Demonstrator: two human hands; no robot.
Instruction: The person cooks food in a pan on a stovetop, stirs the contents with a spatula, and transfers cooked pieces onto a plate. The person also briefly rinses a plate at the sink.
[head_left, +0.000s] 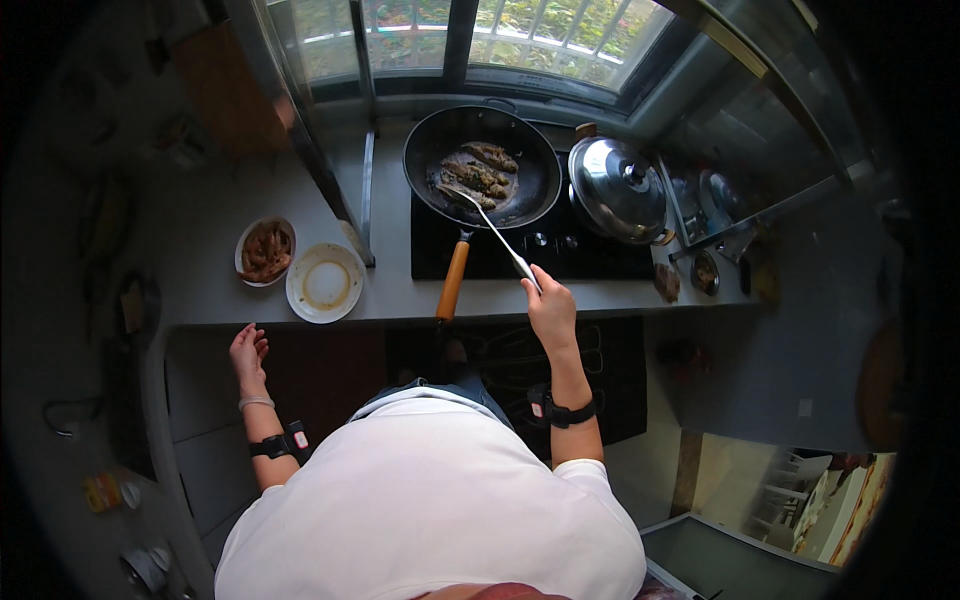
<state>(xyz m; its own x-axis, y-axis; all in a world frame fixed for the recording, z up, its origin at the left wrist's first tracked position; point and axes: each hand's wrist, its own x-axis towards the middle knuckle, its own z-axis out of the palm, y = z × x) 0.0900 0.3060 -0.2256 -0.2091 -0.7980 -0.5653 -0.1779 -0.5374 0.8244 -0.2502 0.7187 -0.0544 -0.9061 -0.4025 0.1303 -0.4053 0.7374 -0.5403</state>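
Note:
My right hand (552, 307) grips the handle of a long metal spatula (501, 236). The spatula's head reaches into a dark wok (536, 184) and touches the lowest of several browned fish (472, 171), which lie in a little sauce. Toward me juts the wok's wooden handle (453, 281), with no hand on it. My left hand (250, 354) hangs at the counter's front edge, empty, its fingers loosely curled and slightly apart. Nearest to it are a white plate (325, 291) with brown liquid residue and a white bowl (265, 279) holding cooked shrimp.
Beside the wok, a lidded steel pot (619, 187) stands on the black cooktop (480, 262). A small metal bowl (705, 272) sits farther right. A metal-framed glass panel (330, 150) rises left of the wok. The sink (124, 405) is at far left, with a yellow-labelled jar (102, 493) nearby.

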